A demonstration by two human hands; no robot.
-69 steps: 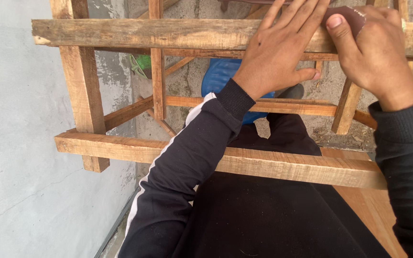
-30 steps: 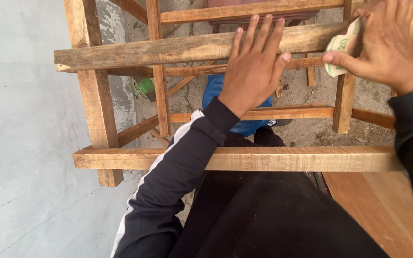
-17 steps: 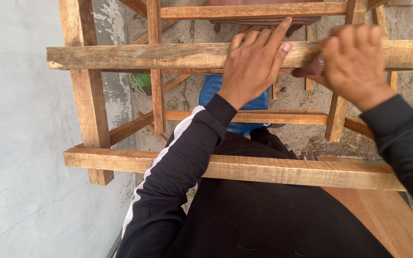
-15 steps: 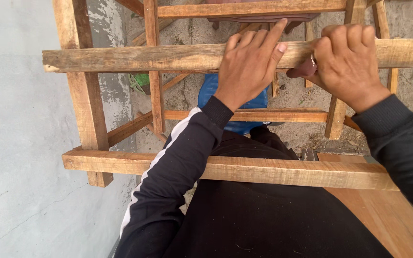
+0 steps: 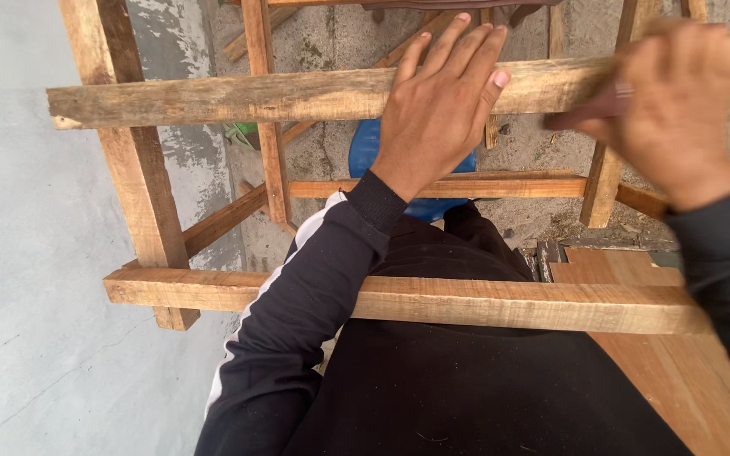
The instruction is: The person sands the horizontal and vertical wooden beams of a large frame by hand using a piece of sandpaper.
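Observation:
My left hand (image 5: 439, 101) lies flat, fingers together and stretched out, on the upper horizontal rail (image 5: 238, 95) of a rough wooden frame. My right hand (image 5: 678, 110), blurred by motion, presses a dark piece of sandpaper (image 5: 589, 110) against the same rail further right. A lower rail (image 5: 500, 302) runs across in front of my dark-clothed body. Both arms wear black sleeves, the left with a white stripe.
Upright posts (image 5: 137, 169) and thinner cross pieces (image 5: 433, 187) join the rails. A blue shoe (image 5: 367, 150) shows below, on a rough concrete floor. A grey wall (image 5: 27, 253) fills the left. A reddish wooden board (image 5: 678, 371) lies at the lower right.
My right hand has slid right along the upper rail with the sandpaper, away from my left hand. The left hand stays pressed on the rail.

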